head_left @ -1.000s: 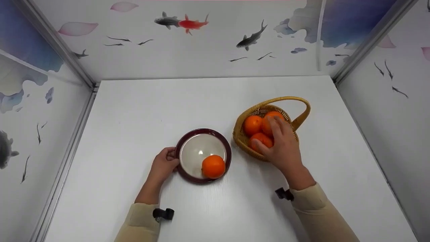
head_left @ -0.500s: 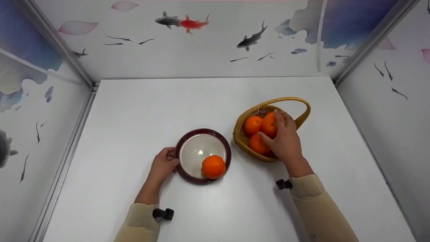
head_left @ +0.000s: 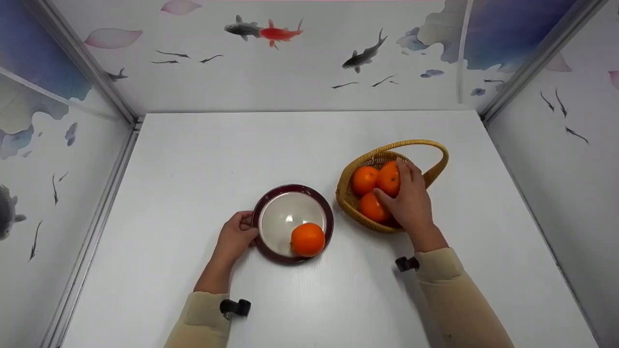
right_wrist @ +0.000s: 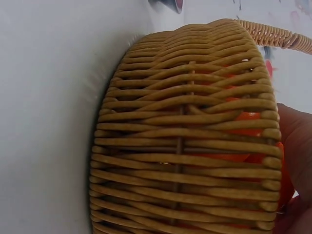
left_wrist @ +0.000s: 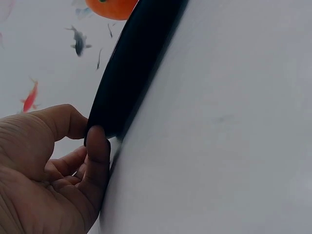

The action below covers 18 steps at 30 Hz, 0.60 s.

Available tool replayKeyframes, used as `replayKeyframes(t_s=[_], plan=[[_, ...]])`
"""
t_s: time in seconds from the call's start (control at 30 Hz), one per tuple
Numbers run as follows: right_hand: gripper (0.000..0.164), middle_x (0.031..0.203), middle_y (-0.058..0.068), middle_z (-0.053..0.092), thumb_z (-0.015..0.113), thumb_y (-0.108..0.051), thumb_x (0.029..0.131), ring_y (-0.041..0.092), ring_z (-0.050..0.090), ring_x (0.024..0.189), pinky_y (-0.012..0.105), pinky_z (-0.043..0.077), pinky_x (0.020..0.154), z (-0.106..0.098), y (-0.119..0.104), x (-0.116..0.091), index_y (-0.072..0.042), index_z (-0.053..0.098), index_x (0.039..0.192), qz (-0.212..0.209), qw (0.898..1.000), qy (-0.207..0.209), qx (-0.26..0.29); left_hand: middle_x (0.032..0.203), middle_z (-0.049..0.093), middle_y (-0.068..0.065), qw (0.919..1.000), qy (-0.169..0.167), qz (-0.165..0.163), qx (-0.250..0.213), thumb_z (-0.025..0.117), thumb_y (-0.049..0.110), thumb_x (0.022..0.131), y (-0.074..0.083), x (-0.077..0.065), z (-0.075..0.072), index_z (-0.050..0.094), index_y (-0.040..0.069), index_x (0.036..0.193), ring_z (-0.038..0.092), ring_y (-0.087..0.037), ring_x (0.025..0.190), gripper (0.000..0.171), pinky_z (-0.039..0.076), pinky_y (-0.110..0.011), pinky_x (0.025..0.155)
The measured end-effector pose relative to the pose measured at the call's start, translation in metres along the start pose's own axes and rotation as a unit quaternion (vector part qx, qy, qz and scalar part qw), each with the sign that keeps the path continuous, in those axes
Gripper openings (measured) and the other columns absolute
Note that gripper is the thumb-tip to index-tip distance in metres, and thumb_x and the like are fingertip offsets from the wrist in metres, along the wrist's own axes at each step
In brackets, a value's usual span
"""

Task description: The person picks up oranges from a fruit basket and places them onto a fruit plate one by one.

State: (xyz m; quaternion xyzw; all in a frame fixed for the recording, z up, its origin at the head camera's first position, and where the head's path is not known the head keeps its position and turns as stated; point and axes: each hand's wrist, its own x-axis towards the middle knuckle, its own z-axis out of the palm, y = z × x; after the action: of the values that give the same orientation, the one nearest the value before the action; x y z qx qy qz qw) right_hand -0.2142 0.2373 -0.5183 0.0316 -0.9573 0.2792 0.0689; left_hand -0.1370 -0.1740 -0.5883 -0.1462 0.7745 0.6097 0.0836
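In the head view my left hand (head_left: 236, 237) pinches the left rim of a cream plate (head_left: 278, 217) with a dark red border. The left wrist view has thumb and fingers at the dark rim (left_wrist: 129, 73). One orange (head_left: 308, 239) rests on the plate, toward its lower right. To the right, my right hand (head_left: 410, 203) reaches into a wicker basket (head_left: 346, 193). Its thumb and fingers curve around the far-right orange (head_left: 388, 178), partly covering it. Two more oranges (head_left: 364, 180) lie beside it. The right wrist view mostly shows the basket wall (right_wrist: 185, 136).
A tall looped handle (head_left: 437, 150) rises over the basket's right side. All stands on a white table (head_left: 232, 145) bounded by panels (head_left: 309, 72) printed with fish. Black wrist cameras (head_left: 235, 308) sit at both sleeves.
My right hand has shifted slightly right and back within the basket, and its fingers have come down around the far-right orange, which turned a little. My left hand and the plate stay still.
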Motion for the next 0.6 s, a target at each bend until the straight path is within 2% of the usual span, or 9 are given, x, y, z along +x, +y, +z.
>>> replayKeyframes(t_s=[0.17, 0.6], plan=[[0.091, 0.158, 0.024, 0.035, 0.078, -0.041, 0.091, 0.045, 0.050, 0.134, 0.068, 0.045, 0.109, 0.0021, 0.0018, 0.0014, -0.015, 0.028, 0.163, 0.007, 1.000, 0.004, 0.004, 0.110, 0.065, -0.014, 1.0000, 0.001, 0.001, 0.004, 0.065, 0.003, 0.086, 0.0001, 0.0001, 0.0000, 0.061, 0.004, 0.136, 0.063, -0.018, 0.088, 0.050, 0.058, -0.028, 0.067], [0.086, 0.157, 0.022, 0.037, 0.077, -0.044, 0.091, 0.044, 0.051, 0.132, 0.068, 0.046, 0.108, 0.0041, 0.0025, 0.0017, -0.017, 0.031, 0.159, 0.026, 1.000, 0.008, 0.009, 0.110, 0.064, -0.014, 1.0000, 0.002, 0.004, 0.000, 0.065, 0.003, 0.087, -0.0003, -0.0007, 0.0002, 0.061, 0.004, 0.136, 0.063, -0.018, 0.089, 0.049, 0.059, -0.029, 0.067]])
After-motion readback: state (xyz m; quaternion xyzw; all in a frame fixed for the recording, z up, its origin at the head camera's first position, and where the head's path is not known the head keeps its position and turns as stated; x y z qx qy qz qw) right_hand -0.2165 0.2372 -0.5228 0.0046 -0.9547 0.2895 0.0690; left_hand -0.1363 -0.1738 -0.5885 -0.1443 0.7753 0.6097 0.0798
